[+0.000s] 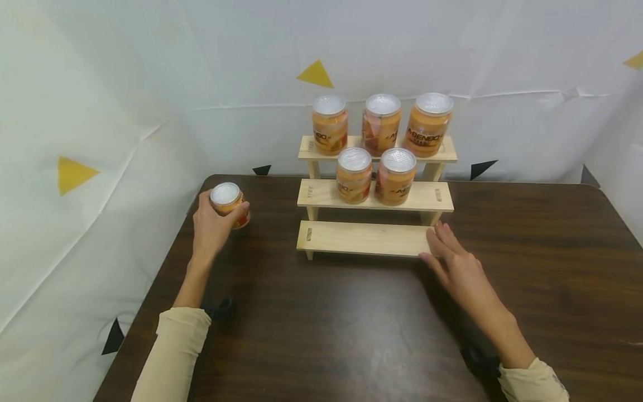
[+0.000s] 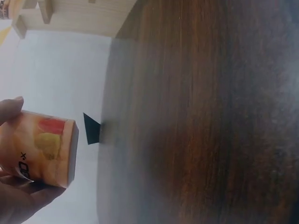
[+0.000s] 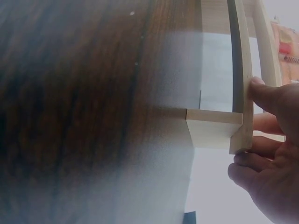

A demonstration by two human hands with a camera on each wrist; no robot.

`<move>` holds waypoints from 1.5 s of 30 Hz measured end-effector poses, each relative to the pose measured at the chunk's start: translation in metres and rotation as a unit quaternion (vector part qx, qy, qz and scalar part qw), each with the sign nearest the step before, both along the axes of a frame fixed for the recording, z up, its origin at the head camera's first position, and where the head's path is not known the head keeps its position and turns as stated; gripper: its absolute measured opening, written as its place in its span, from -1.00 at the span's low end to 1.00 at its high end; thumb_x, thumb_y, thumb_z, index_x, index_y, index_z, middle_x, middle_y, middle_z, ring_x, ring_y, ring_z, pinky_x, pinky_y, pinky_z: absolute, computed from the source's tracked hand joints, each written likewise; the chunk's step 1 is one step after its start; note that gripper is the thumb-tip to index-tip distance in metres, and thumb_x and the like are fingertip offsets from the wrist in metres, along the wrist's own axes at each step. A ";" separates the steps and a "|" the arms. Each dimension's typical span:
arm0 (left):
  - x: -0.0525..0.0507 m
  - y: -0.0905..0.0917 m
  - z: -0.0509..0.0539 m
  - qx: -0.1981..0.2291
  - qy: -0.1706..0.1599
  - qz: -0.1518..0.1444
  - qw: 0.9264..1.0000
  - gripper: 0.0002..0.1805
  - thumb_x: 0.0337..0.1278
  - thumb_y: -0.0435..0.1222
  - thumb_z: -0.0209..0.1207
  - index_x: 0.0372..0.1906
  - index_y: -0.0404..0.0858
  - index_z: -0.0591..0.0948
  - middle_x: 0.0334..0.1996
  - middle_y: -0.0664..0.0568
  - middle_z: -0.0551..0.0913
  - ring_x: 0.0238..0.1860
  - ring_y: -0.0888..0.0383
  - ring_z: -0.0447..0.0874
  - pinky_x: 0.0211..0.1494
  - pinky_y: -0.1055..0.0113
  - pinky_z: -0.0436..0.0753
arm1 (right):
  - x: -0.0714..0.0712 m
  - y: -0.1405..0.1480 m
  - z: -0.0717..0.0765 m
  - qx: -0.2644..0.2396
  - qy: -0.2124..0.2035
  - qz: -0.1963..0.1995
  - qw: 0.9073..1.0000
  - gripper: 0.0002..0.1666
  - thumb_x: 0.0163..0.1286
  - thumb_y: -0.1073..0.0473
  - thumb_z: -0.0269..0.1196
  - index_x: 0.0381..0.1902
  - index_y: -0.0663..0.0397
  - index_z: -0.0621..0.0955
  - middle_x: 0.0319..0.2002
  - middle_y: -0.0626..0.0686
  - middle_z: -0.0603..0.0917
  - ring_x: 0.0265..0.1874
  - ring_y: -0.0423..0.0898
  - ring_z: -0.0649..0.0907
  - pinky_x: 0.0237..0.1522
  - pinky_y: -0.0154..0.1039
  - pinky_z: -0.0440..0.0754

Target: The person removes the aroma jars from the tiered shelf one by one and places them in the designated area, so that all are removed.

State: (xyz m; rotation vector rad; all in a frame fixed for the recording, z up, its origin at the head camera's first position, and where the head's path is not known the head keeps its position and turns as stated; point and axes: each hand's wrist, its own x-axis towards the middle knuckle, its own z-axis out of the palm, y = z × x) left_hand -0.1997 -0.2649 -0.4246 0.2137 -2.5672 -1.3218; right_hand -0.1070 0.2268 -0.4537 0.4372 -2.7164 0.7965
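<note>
My left hand [image 1: 213, 223] grips an orange can [image 1: 243, 218] with a silver lid, at the table's far left corner. In the left wrist view the can [image 2: 39, 147] has thumb and fingers around its sides, and a gap shows between its base and the table. A three-step wooden display stand [image 1: 361, 239] stands in the middle. My right hand [image 1: 459, 273] holds the right end of its lowest step; in the right wrist view the thumb [image 3: 264, 95] lies on the board's front edge and bent fingers are at its end.
The top step carries three similar cans [image 1: 382, 125]; two more cans [image 1: 354, 176] stand on the middle step. The lowest step bears no can. White sheeting [image 1: 251, 67] with yellow and black triangles hangs behind and left of the dark wooden table [image 1: 321, 324].
</note>
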 end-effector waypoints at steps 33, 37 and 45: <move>-0.025 -0.014 -0.019 -0.023 -0.085 -0.044 0.995 0.07 0.52 0.03 0.36 0.68 -0.44 -0.01 0.51 -0.54 0.35 0.54 -0.42 0.42 0.60 -0.33 0.41 | 0.001 0.000 0.000 -0.006 -0.005 -0.001 1.000 -0.27 0.47 0.24 0.49 0.49 0.42 0.54 0.55 0.47 0.43 0.54 0.47 0.45 0.26 0.54 0.54; -0.025 -0.014 -0.021 -0.024 -0.087 -0.047 0.995 0.06 0.54 0.01 0.35 0.67 -0.46 -0.03 0.52 -0.56 0.33 0.55 -0.44 0.40 0.61 -0.33 0.40 | 0.001 -0.001 0.000 -0.004 -0.003 -0.002 1.000 -0.28 0.47 0.25 0.49 0.49 0.42 0.54 0.54 0.48 0.44 0.53 0.47 0.45 0.27 0.54 0.54; -0.024 -0.015 -0.024 -0.023 -0.087 -0.046 0.995 0.06 0.55 0.02 0.34 0.66 -0.46 -0.04 0.50 -0.58 0.34 0.53 -0.45 0.41 0.60 -0.34 0.41 | 0.001 -0.001 0.002 0.001 -0.015 -0.006 1.000 -0.27 0.49 0.22 0.48 0.51 0.40 0.53 0.55 0.47 0.42 0.55 0.46 0.43 0.29 0.54 0.53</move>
